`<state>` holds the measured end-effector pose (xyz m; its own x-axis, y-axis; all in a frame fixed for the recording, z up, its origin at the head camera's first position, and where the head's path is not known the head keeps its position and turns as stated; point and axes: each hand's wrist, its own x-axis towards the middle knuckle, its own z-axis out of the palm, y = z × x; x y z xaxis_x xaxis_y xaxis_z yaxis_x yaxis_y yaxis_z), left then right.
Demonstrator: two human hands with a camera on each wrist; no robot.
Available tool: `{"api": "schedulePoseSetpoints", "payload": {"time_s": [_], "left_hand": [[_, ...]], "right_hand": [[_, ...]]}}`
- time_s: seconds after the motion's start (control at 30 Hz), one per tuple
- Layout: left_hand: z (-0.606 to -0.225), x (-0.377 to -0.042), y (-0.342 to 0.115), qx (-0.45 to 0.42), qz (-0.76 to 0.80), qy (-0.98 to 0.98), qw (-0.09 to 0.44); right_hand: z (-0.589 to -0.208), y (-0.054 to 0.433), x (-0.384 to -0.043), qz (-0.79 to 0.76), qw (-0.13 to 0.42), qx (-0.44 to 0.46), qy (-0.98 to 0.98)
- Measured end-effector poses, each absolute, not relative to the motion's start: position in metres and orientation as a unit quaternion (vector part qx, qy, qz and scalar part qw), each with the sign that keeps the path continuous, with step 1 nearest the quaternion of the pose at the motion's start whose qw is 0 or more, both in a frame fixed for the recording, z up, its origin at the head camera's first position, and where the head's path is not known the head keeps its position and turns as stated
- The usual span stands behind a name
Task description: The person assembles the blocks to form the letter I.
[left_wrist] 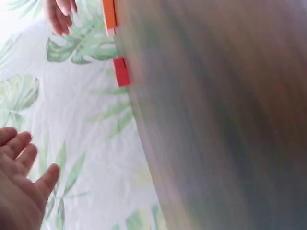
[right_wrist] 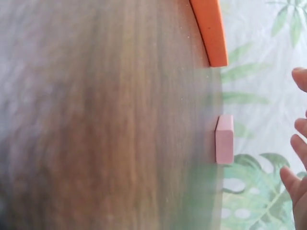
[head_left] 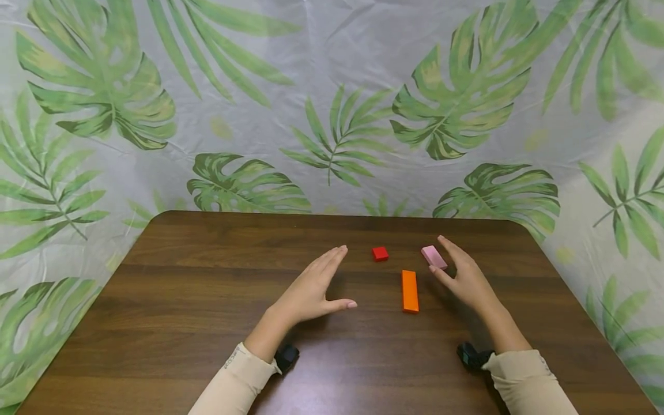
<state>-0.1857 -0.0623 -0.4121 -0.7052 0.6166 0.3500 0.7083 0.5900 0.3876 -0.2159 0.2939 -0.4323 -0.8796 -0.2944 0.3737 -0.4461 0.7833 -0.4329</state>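
Observation:
Three small blocks lie on the dark wooden table: a red square one (head_left: pixel 380 253), a long orange one (head_left: pixel 410 291) and a pink one (head_left: pixel 433 257). My left hand (head_left: pixel 313 288) is held over the table left of the red and orange blocks, thumb spread from the fingers, holding nothing. Close by the pink block is my right hand (head_left: pixel 463 276), its fingers and thumb parted and overlapping that block's edge in the head view. In the right wrist view a gap shows between the pink block (right_wrist: pixel 224 139) and the fingers (right_wrist: pixel 301 146).
The wooden table (head_left: pixel 181 300) has rounded far corners and ends at a hanging cloth (head_left: pixel 353 52) printed with green leaves. Black wrist cameras sit under both cuffs, the left one (head_left: pixel 286 358) and the right one (head_left: pixel 473 356) low over the table.

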Motion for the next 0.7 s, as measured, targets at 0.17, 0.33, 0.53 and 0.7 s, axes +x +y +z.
{"api": "schedulePoseSetpoints", "payload": {"time_s": [0.17, 0.33, 0.53, 0.7], "left_hand": [[-0.415, -0.184, -0.042, -0.386, -0.258, -0.882, 0.077], [-0.42, -0.186, -0.025, -0.392, -0.272, -0.876, 0.064], [-0.43, -0.191, -0.005, -0.393, -0.288, -0.873, 0.03], [-0.435, -0.195, 0.012, -0.372, -0.354, -0.857, -0.038]], "right_hand": [[-0.435, 0.295, -0.217, 0.273, 0.14, 0.177, -0.935], [-0.44, 0.297, -0.22, 0.291, 0.118, 0.164, -0.935], [-0.448, 0.304, -0.223, 0.319, 0.093, 0.149, -0.931], [-0.453, 0.308, -0.227, 0.332, 0.081, 0.142, -0.929]]}}
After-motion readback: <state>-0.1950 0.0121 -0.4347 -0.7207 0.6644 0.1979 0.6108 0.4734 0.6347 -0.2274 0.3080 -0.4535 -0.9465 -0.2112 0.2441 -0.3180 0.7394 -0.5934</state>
